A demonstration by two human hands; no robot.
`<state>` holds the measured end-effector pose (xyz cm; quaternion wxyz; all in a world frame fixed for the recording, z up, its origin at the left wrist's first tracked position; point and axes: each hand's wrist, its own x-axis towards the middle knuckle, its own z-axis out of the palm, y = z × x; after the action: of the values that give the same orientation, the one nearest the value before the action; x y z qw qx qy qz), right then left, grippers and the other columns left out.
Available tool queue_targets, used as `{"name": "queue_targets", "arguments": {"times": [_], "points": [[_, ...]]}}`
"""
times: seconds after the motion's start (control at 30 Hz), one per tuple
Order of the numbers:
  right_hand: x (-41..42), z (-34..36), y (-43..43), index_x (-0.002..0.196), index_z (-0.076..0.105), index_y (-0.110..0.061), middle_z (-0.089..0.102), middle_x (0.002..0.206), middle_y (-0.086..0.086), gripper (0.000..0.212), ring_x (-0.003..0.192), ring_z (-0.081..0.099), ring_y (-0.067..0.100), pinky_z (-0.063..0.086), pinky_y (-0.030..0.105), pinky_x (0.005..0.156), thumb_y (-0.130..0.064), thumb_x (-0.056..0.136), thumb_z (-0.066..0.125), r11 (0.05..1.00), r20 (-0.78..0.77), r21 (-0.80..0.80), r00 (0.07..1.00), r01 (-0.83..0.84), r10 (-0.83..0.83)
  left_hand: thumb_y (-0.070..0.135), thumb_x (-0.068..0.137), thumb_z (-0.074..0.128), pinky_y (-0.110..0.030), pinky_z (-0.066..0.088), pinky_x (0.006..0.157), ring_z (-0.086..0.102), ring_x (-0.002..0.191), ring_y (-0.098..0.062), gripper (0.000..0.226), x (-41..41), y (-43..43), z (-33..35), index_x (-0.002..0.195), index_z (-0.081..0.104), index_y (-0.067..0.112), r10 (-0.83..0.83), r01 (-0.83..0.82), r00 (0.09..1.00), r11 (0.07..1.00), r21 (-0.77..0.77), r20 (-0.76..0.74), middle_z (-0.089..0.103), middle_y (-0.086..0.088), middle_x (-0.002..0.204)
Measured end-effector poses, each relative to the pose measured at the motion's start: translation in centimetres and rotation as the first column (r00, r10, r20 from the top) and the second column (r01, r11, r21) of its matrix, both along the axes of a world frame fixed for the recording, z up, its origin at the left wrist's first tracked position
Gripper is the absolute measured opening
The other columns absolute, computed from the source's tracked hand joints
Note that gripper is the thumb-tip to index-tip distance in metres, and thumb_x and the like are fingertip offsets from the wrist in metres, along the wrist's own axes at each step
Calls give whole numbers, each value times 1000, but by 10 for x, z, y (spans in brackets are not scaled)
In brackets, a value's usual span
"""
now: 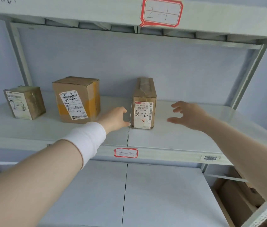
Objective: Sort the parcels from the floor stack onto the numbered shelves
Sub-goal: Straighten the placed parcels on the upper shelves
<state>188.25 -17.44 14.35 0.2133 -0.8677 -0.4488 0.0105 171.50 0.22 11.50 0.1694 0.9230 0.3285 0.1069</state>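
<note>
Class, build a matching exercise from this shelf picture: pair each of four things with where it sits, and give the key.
Things:
1. Smallest parcel
2. Parcel with yellow tape
3. Narrow upright parcel
4. Label reading 2-1

Places:
A. Between the left hand and right hand
B. On the upper shelf's front edge
C. Far left of the shelf
D. Middle of the three parcels

Pairs: 1-C, 2-D, 3-A, 4-B

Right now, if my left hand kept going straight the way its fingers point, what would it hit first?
Most likely the narrow upright cardboard parcel marked 2-2: the left hand points right at its near left edge, fingertips almost touching, though depth is unclear.
</note>
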Motion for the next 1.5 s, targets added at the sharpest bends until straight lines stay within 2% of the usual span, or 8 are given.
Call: {"name": "queue_targets", "arguments": {"times": [0.27, 0.53, 0.7, 0.8, 0.87, 1.1, 1.37, 1.5], "points": [[46, -64, 52, 146, 26, -16, 52, 136, 5, 86, 125, 49, 24, 39, 34, 104, -36, 77, 74, 991, -296, 133, 955, 30, 11, 39, 82, 68, -34, 38, 106, 43, 131, -26, 89, 40, 40, -49, 149, 15, 14, 105, -65, 985, 961, -267, 139, 36, -11, 149], [74, -107, 111, 149, 18, -20, 36, 150, 1, 95, 137, 36, 20, 36, 38, 109, -23, 75, 77, 954, -501, 296, 859, 57, 105, 26, 78, 74, -34, 34, 110, 37, 137, -21, 93, 88, 75, -75, 150, 15, 15, 22, 126, 938, 908, -400, 345, 33, -5, 152], [90, -124, 125, 145, 28, -24, 39, 147, -9, 95, 136, 38, 17, 48, 44, 100, -33, 66, 80, 904, -538, 427, 813, 35, 222, 14, 79, 74, -12, 36, 91, 46, 127, -10, 77, 110, 85, -84, 143, 31, 17, -12, 201, 885, 912, -358, 466, 51, 5, 138], [95, -131, 130, 142, 35, -14, 46, 142, -4, 74, 132, 44, 17, 55, 19, 81, 0, 79, 71, 871, -554, 490, 784, 36, 279, 12, 78, 74, -3, 32, 87, 47, 121, -1, 81, 116, 90, -90, 145, 29, 17, 7, 216, 866, 896, -389, 499, 52, 6, 137], [98, -132, 134, 141, 36, -12, 48, 139, -3, 70, 129, 46, 16, 51, 10, 74, 4, 80, 67, 867, -551, 498, 779, 20, 298, 10, 78, 74, -1, 31, 85, 45, 116, 3, 80, 119, 93, -92, 144, 30, 17, 23, 220, 858, 886, -409, 513, 52, 6, 136], [109, -132, 141, 140, 39, -14, 50, 139, -4, 71, 127, 49, 14, 47, 20, 97, -2, 78, 72, 861, -525, 509, 797, 11, 300, 12, 75, 77, 0, 30, 85, 45, 129, -7, 80, 126, 102, -90, 141, 32, 16, 18, 205, 866, 898, -389, 499, 51, 5, 138], [110, -138, 142, 140, 38, -14, 48, 140, -3, 70, 127, 48, 15, 47, 8, 88, -3, 79, 71, 849, -528, 528, 786, 7, 321, 11, 75, 77, -2, 31, 87, 44, 130, -8, 81, 128, 100, -93, 142, 30, 14, 26, 195, 874, 897, -398, 486, 49, 4, 140], [105, -136, 141, 144, 35, -17, 47, 142, -4, 71, 128, 48, 15, 46, 17, 96, -5, 82, 68, 852, -539, 524, 777, 8, 324, 10, 78, 74, -1, 30, 84, 46, 128, -10, 80, 128, 97, -91, 143, 28, 14, 36, 178, 880, 900, -399, 474, 49, 2, 140]]}}
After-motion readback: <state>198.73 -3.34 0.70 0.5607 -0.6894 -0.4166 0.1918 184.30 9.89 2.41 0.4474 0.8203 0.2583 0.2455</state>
